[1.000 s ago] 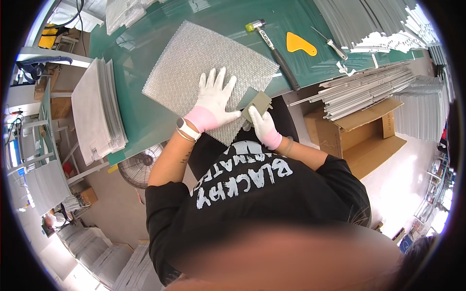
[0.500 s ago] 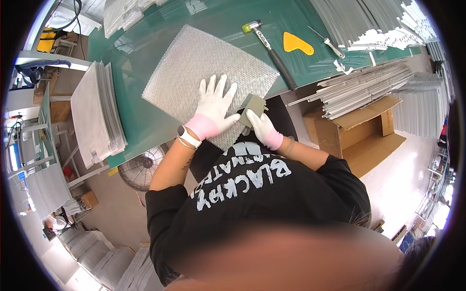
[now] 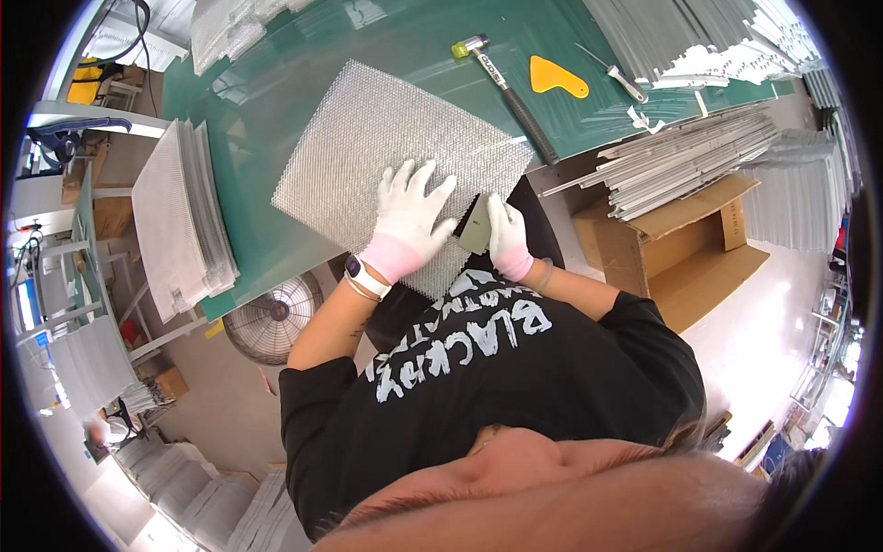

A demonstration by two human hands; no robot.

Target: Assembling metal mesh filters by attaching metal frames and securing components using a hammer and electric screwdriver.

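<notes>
A silvery honeycomb-textured sheet [image 3: 368, 129] lies turned cornerwise on the green tabletop, its near corner reaching over the edge toward my body. My left hand [image 3: 409, 213], in a white glove with a pink cuff, presses flat on it with fingers spread. At the sheet's near right edge, my gloved right hand [image 3: 507, 241] grips a flat olive-grey block [image 3: 475, 230]. The block stands tilted against or very close to that edge; whether it touches is hard to tell. The right fingers lie together along its right side.
Beyond the sheet lie a mallet [image 3: 510, 101], a yellow scraper [image 3: 556, 78] and a screwdriver [image 3: 614, 74]. A stack of similar sheets [image 3: 175, 221] stands at left. White strips [image 3: 690, 161] rest over an open cardboard box [image 3: 685, 267] at right. A floor fan [image 3: 276, 315] is below the table.
My right hand has turned, and the block is tilted more edge-on, with its dark side showing. My left hand stays spread on the sheet, which looks almost unmoved.
</notes>
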